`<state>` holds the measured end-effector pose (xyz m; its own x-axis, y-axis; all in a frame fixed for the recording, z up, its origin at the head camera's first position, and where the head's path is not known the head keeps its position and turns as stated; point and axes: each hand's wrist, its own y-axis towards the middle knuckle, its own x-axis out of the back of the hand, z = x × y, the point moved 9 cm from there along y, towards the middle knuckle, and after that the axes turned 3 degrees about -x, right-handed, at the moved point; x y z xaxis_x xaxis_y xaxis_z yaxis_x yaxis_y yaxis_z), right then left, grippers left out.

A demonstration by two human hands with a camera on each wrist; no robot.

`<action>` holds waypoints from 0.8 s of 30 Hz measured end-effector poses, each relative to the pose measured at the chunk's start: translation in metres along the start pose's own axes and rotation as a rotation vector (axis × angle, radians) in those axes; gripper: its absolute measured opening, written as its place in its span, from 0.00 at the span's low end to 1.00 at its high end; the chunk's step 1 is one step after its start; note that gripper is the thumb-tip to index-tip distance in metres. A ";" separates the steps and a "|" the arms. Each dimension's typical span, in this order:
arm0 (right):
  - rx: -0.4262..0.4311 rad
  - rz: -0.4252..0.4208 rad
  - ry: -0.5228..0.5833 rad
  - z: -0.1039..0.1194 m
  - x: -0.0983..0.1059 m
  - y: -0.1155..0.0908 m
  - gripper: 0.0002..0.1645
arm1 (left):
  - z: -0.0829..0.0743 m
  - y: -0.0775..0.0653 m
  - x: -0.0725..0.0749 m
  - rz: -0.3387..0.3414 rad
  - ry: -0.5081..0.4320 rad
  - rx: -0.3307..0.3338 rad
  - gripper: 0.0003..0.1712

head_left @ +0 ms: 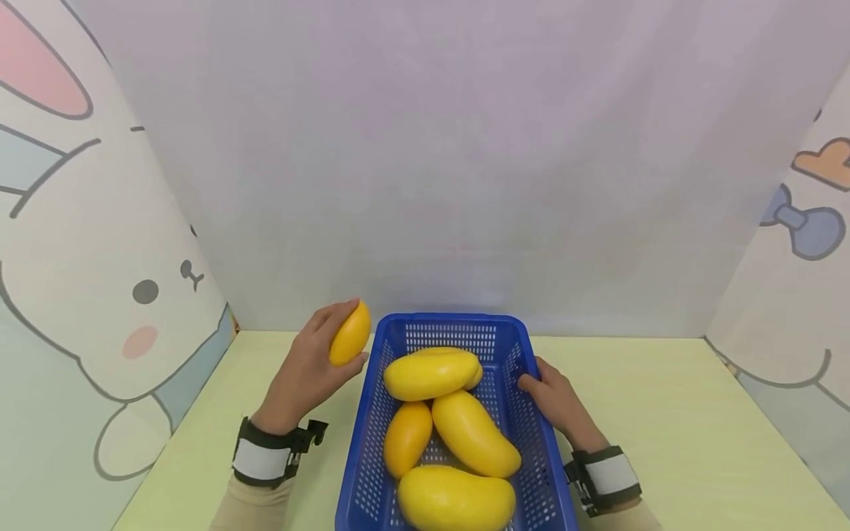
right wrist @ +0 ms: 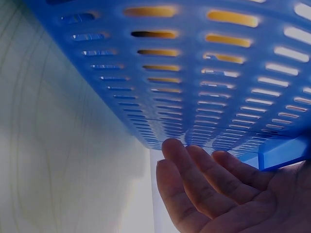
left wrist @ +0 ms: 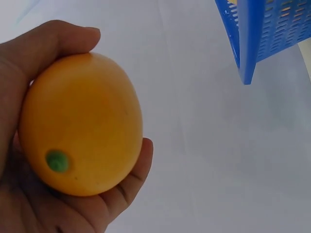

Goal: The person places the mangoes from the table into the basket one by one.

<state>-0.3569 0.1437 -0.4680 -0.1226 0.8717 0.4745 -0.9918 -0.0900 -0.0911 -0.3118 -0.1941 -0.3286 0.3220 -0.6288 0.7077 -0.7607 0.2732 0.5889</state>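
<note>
My left hand (head_left: 312, 369) holds an orange-yellow mango (head_left: 352, 333) up beside the far left corner of a blue plastic basket (head_left: 352, 457). In the left wrist view the thumb and fingers wrap around this mango (left wrist: 87, 126), and a green stem spot shows on its skin. My right hand (head_left: 561, 402) grips the basket's right rim. Its thumb lies over the rim, and its fingers (right wrist: 194, 179) are against the perforated outer wall (right wrist: 189, 92) in the right wrist view. Inside the basket are several yellow mangoes (head_left: 458, 498) and a smaller orange-yellow one (head_left: 408, 440).
The basket stands on a pale yellow table (head_left: 664, 413). Behind it hangs a whitish cloth backdrop (head_left: 465, 184). Panels with cartoon drawings, a left one (head_left: 99, 295) and a right one (head_left: 783, 295), border the table. Each wrist wears a strap.
</note>
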 end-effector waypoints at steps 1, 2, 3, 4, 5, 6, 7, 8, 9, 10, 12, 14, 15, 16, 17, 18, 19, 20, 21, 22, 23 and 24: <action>0.000 0.000 0.001 0.000 0.000 0.000 0.26 | -0.001 0.000 -0.001 0.002 -0.003 -0.003 0.44; -0.001 -0.001 0.002 0.000 0.000 0.000 0.26 | -0.002 0.000 -0.001 0.004 -0.003 -0.004 0.44; 0.003 0.000 0.003 0.000 0.000 -0.001 0.26 | -0.003 0.000 -0.002 0.006 -0.005 -0.006 0.44; 0.006 0.000 0.004 0.001 0.000 -0.001 0.26 | -0.003 -0.001 -0.002 0.007 -0.007 -0.009 0.44; 0.006 0.000 0.003 0.001 0.000 -0.001 0.25 | -0.004 -0.001 -0.003 0.008 -0.010 -0.012 0.44; 0.007 -0.001 0.003 0.001 0.000 -0.001 0.25 | -0.005 -0.001 -0.003 0.010 -0.012 -0.016 0.44; 0.010 -0.001 0.003 0.001 0.000 -0.001 0.25 | -0.006 0.000 -0.003 0.010 -0.013 -0.019 0.44; 0.012 -0.002 0.001 0.001 0.000 -0.001 0.25 | -0.008 0.000 -0.003 0.010 -0.014 -0.025 0.44; 0.015 -0.003 0.000 0.002 0.001 -0.001 0.26 | -0.010 0.000 -0.003 0.011 -0.017 -0.033 0.44; 0.017 -0.004 -0.002 0.002 0.001 0.000 0.26 | -0.012 0.000 -0.003 0.011 -0.020 -0.042 0.44; 0.020 -0.005 -0.007 0.001 0.001 0.000 0.26 | -0.016 0.000 -0.003 0.016 -0.029 -0.062 0.44; 0.022 -0.006 -0.011 0.001 0.001 0.000 0.27 | -0.020 0.001 -0.004 0.025 -0.040 -0.077 0.44; 0.021 -0.006 -0.013 0.001 0.001 0.000 0.27 | -0.022 0.001 -0.005 0.029 -0.047 -0.082 0.44; 0.021 -0.006 -0.013 0.001 0.001 0.000 0.27 | -0.024 0.002 -0.006 0.032 -0.054 -0.086 0.44; 0.020 -0.006 -0.012 0.001 0.001 0.000 0.27 | -0.025 0.002 -0.006 0.036 -0.060 -0.090 0.43; 0.020 -0.006 -0.013 0.001 0.001 0.000 0.27 | -0.026 0.002 -0.007 0.040 -0.065 -0.092 0.43; 0.020 -0.007 -0.013 0.001 0.001 0.000 0.27 | -0.027 0.002 -0.008 0.041 -0.068 -0.093 0.43; 0.019 -0.006 -0.014 0.001 0.001 0.000 0.27 | -0.028 0.002 -0.009 0.042 -0.073 -0.093 0.43; 0.018 -0.006 -0.015 0.002 0.001 -0.001 0.27 | -0.029 0.002 -0.009 0.042 -0.077 -0.093 0.43; 0.018 -0.006 -0.015 0.002 0.001 -0.001 0.27 | -0.030 0.002 -0.010 0.041 -0.080 -0.096 0.43; 0.017 -0.006 -0.012 0.002 0.001 -0.001 0.27 | -0.031 0.002 -0.010 0.041 -0.084 -0.102 0.43; 0.015 -0.006 -0.010 0.002 0.001 -0.002 0.26 | -0.032 0.002 -0.011 0.042 -0.085 -0.107 0.43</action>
<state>-0.3553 0.1434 -0.4653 -0.1174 0.8676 0.4832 -0.9929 -0.0921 -0.0757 -0.2984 -0.1632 -0.3228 0.2387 -0.6736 0.6995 -0.7067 0.3735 0.6008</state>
